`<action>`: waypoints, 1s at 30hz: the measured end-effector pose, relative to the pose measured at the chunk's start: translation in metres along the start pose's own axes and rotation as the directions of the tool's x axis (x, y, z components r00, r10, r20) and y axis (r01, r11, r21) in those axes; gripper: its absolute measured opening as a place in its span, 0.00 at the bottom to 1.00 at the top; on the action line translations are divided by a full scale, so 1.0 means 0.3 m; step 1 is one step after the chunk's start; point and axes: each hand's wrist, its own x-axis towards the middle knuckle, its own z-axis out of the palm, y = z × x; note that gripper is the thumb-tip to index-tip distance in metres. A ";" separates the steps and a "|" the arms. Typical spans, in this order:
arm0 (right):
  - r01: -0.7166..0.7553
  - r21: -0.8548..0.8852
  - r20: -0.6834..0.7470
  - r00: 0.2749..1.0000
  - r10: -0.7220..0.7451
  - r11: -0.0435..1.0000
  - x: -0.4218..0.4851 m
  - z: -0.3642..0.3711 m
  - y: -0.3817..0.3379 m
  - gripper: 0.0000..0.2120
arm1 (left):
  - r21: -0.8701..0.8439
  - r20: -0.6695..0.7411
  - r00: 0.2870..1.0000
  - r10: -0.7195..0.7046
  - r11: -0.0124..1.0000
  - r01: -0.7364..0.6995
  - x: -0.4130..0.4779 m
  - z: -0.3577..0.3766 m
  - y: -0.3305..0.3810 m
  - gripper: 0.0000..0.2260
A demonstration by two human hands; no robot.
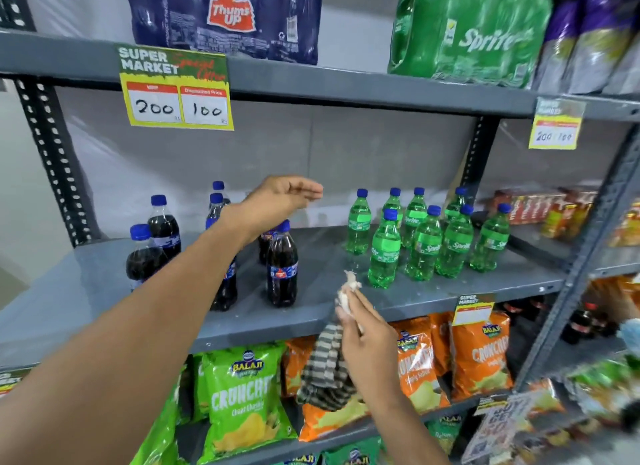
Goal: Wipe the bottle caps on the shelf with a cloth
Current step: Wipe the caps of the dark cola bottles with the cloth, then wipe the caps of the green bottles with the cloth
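Reaching, head view: left hand [277, 201] empty, fingers loosely spread, above the cola bottles [282, 267]; right hand [367, 343] gripping the cloth [327, 371] just below the shelf [433, 295] edge. Sprite bottles [424, 243] stand apart, right. Step, judged: between caps. Next: steady one bottle, bring cloth onto its cap.

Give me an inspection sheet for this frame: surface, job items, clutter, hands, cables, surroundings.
Surface: grey metal shelf, bare between two bottle groups.
Job's things: dark cola bottles on the left, green Sprite bottles on the right, all upright with blue caps on; striped cloth hanging from the right hand.
Clutter: nothing seen on the shelf.
Hands: left hand open, raised above the cola bottles, touching nothing; right hand pinching the cloth in front of the shelf edge.
Cables: nothing seen.
Surroundings: Thums Up pack and Sprite pack above; yellow price tag; Balaji Crunchex chip bags below.
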 end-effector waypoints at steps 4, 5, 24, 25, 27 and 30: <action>0.033 0.030 -0.099 0.995 -0.030 0.999 0.023 -0.126 0.034 0.21 | 0.048 0.025 0.994 0.102 0.994 -0.103 0.052 0.098 0.081 0.14; 0.057 0.020 -0.113 0.992 -0.054 0.998 0.037 -0.152 0.038 0.20 | 0.048 0.052 0.993 0.105 0.993 -0.108 0.064 0.133 0.090 0.13; 0.745 -0.358 0.426 0.667 -0.612 0.563 0.497 -0.295 0.285 0.27 | -0.326 0.092 0.994 -0.062 0.941 0.089 0.311 0.531 -0.053 0.16; 0.776 -0.330 0.461 0.629 -0.626 0.537 0.516 -0.303 0.287 0.28 | -0.348 0.103 0.993 -0.059 0.933 0.092 0.310 0.529 -0.054 0.16; 0.817 -0.289 0.505 0.572 -0.646 0.498 0.542 -0.315 0.286 0.27 | -0.369 0.122 0.991 -0.064 0.924 0.105 0.306 0.526 -0.056 0.17; 0.829 -0.274 0.524 0.553 -0.647 0.487 0.545 -0.332 0.288 0.29 | -0.374 0.129 0.989 -0.078 0.920 0.122 0.305 0.530 -0.055 0.17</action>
